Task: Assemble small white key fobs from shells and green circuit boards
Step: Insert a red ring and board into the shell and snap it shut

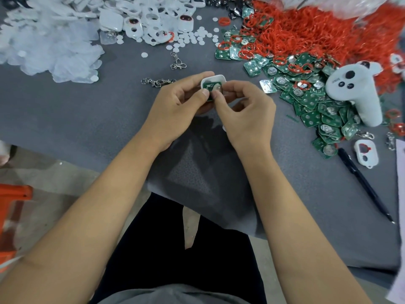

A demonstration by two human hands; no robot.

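Above the grey table mat, both hands hold one small white shell [213, 79] with a green circuit board [210, 86] lying inside it. My left hand [178, 104] grips the shell from the left, its thumb pressing the board's near edge. My right hand [244, 110] pinches the shell's right side, its thumb beside the left thumb on the board. A round silver battery contact shows on the board. The shell's lower half is hidden behind my thumbs.
A heap of green boards [311, 99] lies at right, red rubber rings [306, 31] behind it. White shells [153, 20] and clear film pieces [50, 40] fill the back left. Metal clasps [157, 81], a white controller [355, 88], a black pen [363, 183] and a finished fob [365, 152] lie around.
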